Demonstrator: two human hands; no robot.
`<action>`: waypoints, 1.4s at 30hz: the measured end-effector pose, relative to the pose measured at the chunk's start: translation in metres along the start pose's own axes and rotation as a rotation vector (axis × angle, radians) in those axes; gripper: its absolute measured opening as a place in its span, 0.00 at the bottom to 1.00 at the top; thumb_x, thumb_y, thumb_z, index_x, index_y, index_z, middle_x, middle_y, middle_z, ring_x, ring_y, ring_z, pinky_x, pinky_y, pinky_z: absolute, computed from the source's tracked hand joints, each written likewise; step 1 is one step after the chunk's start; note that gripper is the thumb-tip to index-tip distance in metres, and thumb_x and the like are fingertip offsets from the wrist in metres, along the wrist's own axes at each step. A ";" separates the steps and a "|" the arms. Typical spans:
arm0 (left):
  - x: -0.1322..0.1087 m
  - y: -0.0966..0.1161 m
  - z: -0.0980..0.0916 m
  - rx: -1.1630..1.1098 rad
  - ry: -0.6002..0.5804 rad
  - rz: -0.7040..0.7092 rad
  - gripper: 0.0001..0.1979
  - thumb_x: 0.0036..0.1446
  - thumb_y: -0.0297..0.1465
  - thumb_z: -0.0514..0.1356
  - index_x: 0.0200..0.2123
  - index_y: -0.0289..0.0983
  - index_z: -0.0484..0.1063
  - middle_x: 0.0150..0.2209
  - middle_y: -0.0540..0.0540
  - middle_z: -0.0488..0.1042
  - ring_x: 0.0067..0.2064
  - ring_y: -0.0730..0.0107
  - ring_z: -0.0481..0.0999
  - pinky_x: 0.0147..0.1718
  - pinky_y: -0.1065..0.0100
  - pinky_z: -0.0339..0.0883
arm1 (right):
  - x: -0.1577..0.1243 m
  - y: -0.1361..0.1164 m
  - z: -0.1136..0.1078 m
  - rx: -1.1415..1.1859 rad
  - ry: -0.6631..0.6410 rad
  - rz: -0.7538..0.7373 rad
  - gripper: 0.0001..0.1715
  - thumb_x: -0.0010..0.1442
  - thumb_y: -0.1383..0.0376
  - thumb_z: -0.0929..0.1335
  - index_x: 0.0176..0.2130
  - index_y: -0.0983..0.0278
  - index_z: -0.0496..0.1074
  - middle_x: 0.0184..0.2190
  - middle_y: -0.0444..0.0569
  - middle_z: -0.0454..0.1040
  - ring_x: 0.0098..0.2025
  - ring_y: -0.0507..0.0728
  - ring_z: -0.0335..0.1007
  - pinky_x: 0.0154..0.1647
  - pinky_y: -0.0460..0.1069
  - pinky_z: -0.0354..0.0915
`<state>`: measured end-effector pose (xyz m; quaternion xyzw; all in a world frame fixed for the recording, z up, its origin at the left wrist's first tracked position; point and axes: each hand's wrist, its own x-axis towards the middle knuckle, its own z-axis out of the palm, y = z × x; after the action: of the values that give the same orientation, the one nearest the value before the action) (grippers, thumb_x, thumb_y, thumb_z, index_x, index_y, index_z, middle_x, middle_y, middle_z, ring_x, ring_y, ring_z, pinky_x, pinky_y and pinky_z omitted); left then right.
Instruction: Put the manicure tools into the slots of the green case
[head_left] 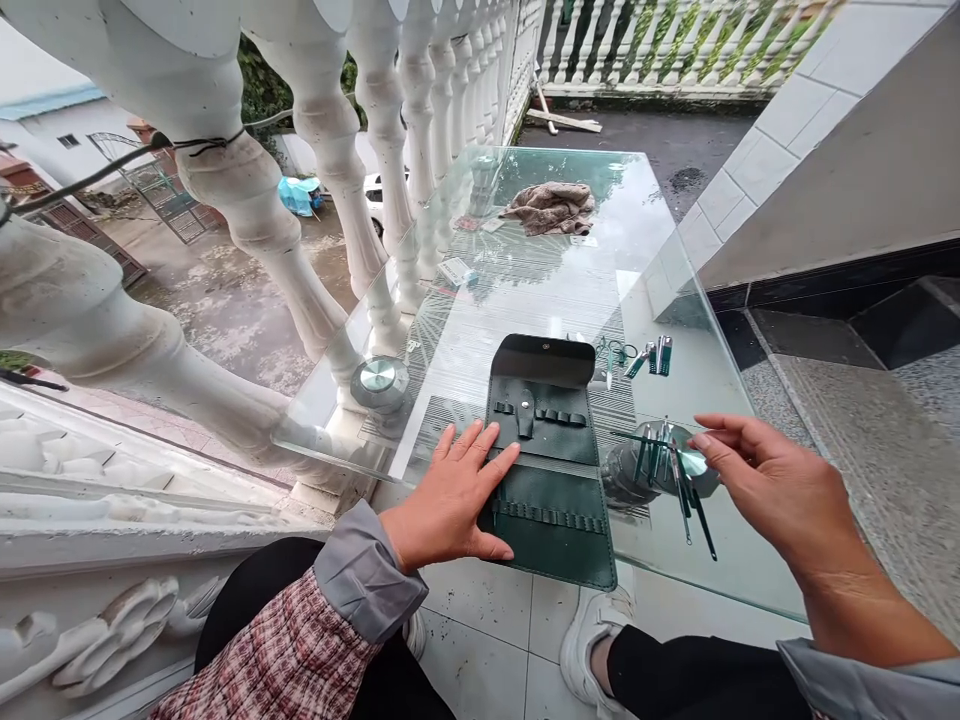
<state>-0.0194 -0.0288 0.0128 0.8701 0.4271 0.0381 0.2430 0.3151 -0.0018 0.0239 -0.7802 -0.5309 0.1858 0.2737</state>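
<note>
A dark green tool case [551, 470] lies unfolded on the glass table [525, 280], its elastic loops showing with no tools in them. My left hand [454, 497] rests flat on the case's left edge, fingers stretched out. My right hand [780, 490] hovers just right of a pile of several thin green-handled metal tools [671, 470], fingers loosely spread, the thumb tip near the pile, nothing held. A few more small tools [637, 355] lie beyond the case's top flap.
A crumpled brown cloth [551, 207] lies at the table's far end. A round metal table fitting [381, 380] sits at the left edge. A white balustrade [315, 150] runs along the left. A tiled wall [787, 130] rises on the right. My knees and white shoe [592, 630] show below the glass.
</note>
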 end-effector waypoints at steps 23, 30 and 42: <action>0.004 -0.006 0.005 0.165 0.152 -0.098 0.25 0.66 0.38 0.57 0.61 0.30 0.63 0.67 0.32 0.58 0.68 0.43 0.56 0.64 0.44 0.55 | 0.019 0.017 0.035 -0.437 -0.141 -0.403 0.10 0.58 0.62 0.61 0.30 0.60 0.70 0.31 0.51 0.70 0.38 0.62 0.66 0.31 0.52 0.59; 0.004 -0.005 0.005 0.160 0.153 -0.105 0.26 0.65 0.38 0.58 0.60 0.29 0.64 0.66 0.31 0.58 0.68 0.42 0.57 0.64 0.44 0.56 | 0.013 0.004 0.029 -0.308 -0.056 -0.457 0.10 0.58 0.60 0.59 0.29 0.59 0.64 0.30 0.51 0.69 0.35 0.61 0.64 0.35 0.54 0.60; 0.003 -0.008 0.009 0.137 0.213 -0.093 0.31 0.63 0.46 0.59 0.63 0.34 0.61 0.66 0.32 0.59 0.67 0.42 0.58 0.62 0.43 0.59 | -0.031 -0.056 0.042 0.304 -0.646 -0.189 0.16 0.56 0.52 0.66 0.31 0.61 0.70 0.26 0.44 0.67 0.28 0.53 0.62 0.29 0.49 0.62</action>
<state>-0.0204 -0.0258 0.0004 0.8551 0.4918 0.0895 0.1378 0.2383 -0.0047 0.0264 -0.5791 -0.6260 0.4734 0.2207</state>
